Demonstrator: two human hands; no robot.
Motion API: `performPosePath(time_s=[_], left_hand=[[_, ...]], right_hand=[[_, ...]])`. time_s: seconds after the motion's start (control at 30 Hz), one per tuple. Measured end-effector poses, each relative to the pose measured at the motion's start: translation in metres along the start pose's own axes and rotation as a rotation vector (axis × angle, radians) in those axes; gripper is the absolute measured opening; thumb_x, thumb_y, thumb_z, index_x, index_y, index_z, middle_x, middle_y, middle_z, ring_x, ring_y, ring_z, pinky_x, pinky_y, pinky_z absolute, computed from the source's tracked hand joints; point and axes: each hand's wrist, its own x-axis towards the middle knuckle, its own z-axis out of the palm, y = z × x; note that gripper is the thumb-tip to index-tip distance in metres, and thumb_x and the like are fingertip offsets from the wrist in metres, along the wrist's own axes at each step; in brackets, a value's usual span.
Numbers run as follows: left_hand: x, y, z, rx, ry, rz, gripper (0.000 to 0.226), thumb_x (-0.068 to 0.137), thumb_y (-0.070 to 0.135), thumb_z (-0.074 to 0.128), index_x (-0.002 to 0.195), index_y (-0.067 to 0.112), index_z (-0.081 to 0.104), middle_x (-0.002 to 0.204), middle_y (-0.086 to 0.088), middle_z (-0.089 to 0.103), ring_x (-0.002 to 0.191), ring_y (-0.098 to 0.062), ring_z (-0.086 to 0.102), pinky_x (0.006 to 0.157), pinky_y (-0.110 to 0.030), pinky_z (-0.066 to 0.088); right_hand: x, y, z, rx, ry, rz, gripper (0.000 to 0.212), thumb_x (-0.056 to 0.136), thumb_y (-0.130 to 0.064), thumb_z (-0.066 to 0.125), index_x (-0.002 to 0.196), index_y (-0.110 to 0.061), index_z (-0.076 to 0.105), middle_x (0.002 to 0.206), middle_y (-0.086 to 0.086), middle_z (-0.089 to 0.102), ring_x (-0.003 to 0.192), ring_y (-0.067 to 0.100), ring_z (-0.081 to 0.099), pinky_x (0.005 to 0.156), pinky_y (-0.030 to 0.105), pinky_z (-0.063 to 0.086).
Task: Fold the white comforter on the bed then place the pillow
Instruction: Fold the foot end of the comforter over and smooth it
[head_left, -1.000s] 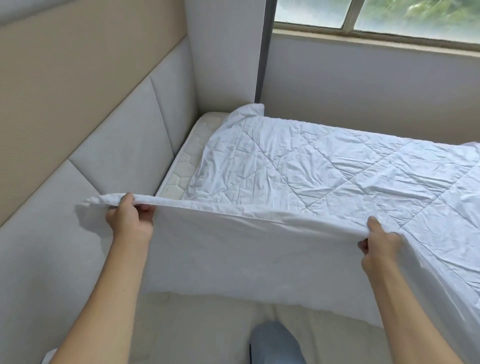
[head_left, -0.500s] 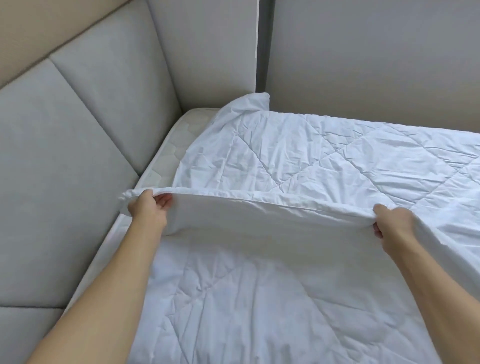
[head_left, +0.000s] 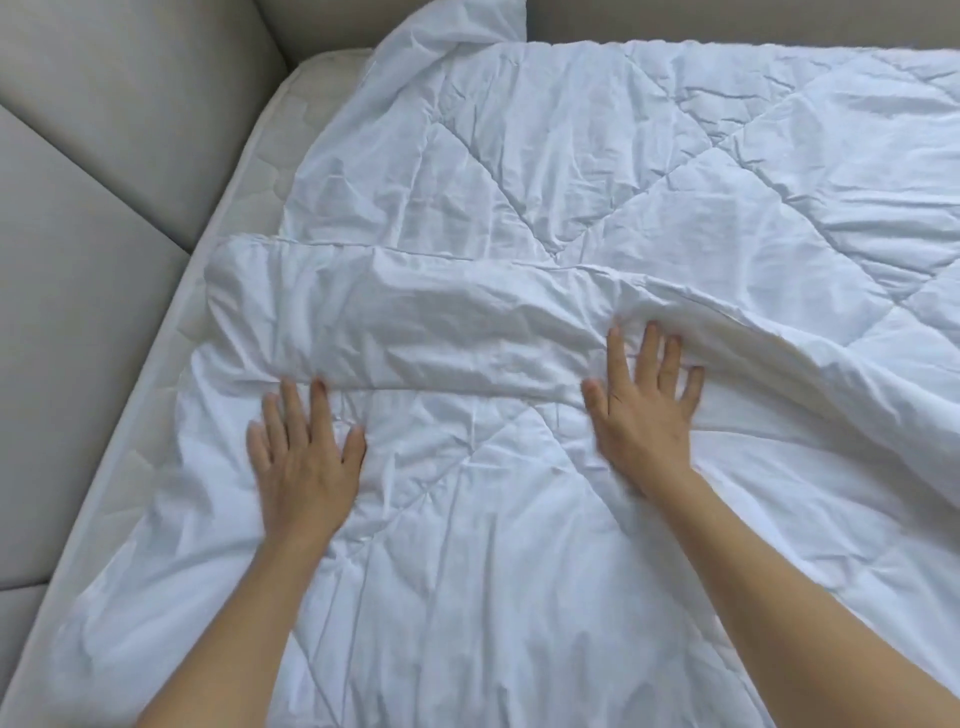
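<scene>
Comforter (head_left: 597, 171) spread on mattress (head_left: 249, 171), left hand (head_left: 304, 457) and right hand (head_left: 641, 410) flat, fingers splayed, gripping nothing

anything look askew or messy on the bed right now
Yes. The comforter is wrinkled, and its folded edge runs unevenly, bunching up by the right hand. Its far corner rides up against the wall. Both hands lie flat, the left hand near the fold.

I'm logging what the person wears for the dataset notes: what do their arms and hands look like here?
Both forearms are bare, with no sleeves in view. The left hand and right hand wear no gloves; no rings, watch or bracelets show, though motion blur softens the fingers.
</scene>
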Motion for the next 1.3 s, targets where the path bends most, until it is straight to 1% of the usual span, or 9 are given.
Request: performPosePath(time_s=[0.17,0.3,0.37,0.43,0.5,0.57,0.83,1.1,1.3], left_hand=[[-0.101,0.013,-0.005,0.033,-0.082,0.318,0.063,0.098,0.057,0.031,0.158,0.037,0.029,0.168,-0.004,0.023,0.155,-0.031,0.02,0.12,-0.058,0.014],[-0.151,-0.088,-0.009,0.113,-0.059,-0.093,0.066,0.094,0.057,0.032,0.152,0.029,0.044,0.162,-0.011,0.034,0.147,-0.043,0.027,0.113,-0.063,0.02],[-0.169,-0.124,-0.016,0.068,-0.095,-0.314,0.068,0.092,0.064,0.028,0.153,0.035,0.039,0.16,-0.009,0.032,0.144,-0.044,0.028,0.109,-0.066,0.023],[-0.186,-0.137,-0.026,0.013,-0.164,-0.364,0.069,0.091,0.069,0.026,0.153,0.039,0.034,0.16,-0.008,0.03,0.14,-0.045,0.032,0.105,-0.066,0.028],[-0.194,-0.136,-0.044,-0.012,-0.185,-0.289,0.065,0.096,0.065,0.033,0.154,0.037,0.033,0.159,-0.012,0.03,0.14,-0.044,0.032,0.105,-0.066,0.03],[-0.196,-0.125,-0.075,-0.051,-0.192,-0.238,0.063,0.1,0.057,0.041,0.157,0.034,0.03,0.163,-0.015,0.025,0.146,-0.043,0.026,0.111,-0.064,0.025],[-0.269,-0.029,-0.294,-0.323,0.143,0.211,0.069,0.096,0.062,0.026,0.159,0.032,0.025,0.169,-0.01,0.017,0.156,-0.033,0.009,0.123,-0.053,0.011],[-0.392,-0.015,-0.469,-0.471,0.356,0.459,0.069,0.097,0.062,0.03,0.16,0.037,0.018,0.17,-0.004,0.011,0.157,-0.027,0.003,0.125,-0.053,0.011],[-0.457,-0.009,-0.51,-0.476,0.415,0.512,0.069,0.097,0.063,0.03,0.16,0.038,0.017,0.171,-0.004,0.01,0.158,-0.027,0.003,0.125,-0.053,0.011]], right_hand=[[-0.137,-0.018,0.021,-0.032,-0.076,-0.265,0.064,0.098,-0.058,0.022,0.158,-0.039,0.013,0.169,-0.004,0.007,0.156,0.03,0.004,0.119,0.062,0.005],[-0.222,0.09,0.023,-0.146,-0.108,-0.05,0.064,0.098,-0.054,0.025,0.159,-0.035,0.02,0.168,0.002,0.017,0.154,0.03,0.016,0.12,0.059,0.014],[-0.254,0.139,0.011,-0.168,-0.152,0.155,0.065,0.098,-0.059,0.01,0.159,-0.037,0.009,0.168,0.004,0.015,0.154,0.03,0.013,0.121,0.056,0.014],[-0.272,0.153,0.001,-0.143,-0.221,0.326,0.066,0.092,-0.066,-0.012,0.155,-0.045,-0.011,0.17,0.0,0.005,0.156,0.025,0.003,0.122,0.053,0.008],[-0.277,0.136,-0.017,-0.097,-0.236,0.381,0.074,0.084,-0.069,-0.019,0.153,-0.044,-0.018,0.17,-0.005,-0.005,0.156,0.025,-0.004,0.122,0.056,0.004],[-0.286,0.1,-0.048,0.006,-0.209,0.339,0.08,0.084,-0.068,-0.009,0.158,-0.039,-0.006,0.17,-0.006,-0.005,0.156,0.029,-0.004,0.121,0.06,0.004],[-0.396,-0.032,-0.229,0.146,0.169,-0.047,0.063,0.102,-0.057,0.02,0.158,-0.038,0.001,0.169,-0.007,-0.002,0.155,0.027,-0.007,0.12,0.059,-0.005],[-0.547,-0.061,-0.374,0.207,0.395,-0.181,0.071,0.092,-0.064,0.018,0.158,-0.041,0.002,0.169,-0.01,-0.001,0.156,0.025,-0.008,0.121,0.058,-0.005],[-0.623,-0.035,-0.395,0.226,0.429,-0.178,0.073,0.092,-0.065,0.016,0.158,-0.04,0.002,0.169,-0.011,-0.003,0.156,0.023,-0.009,0.122,0.057,-0.005]])
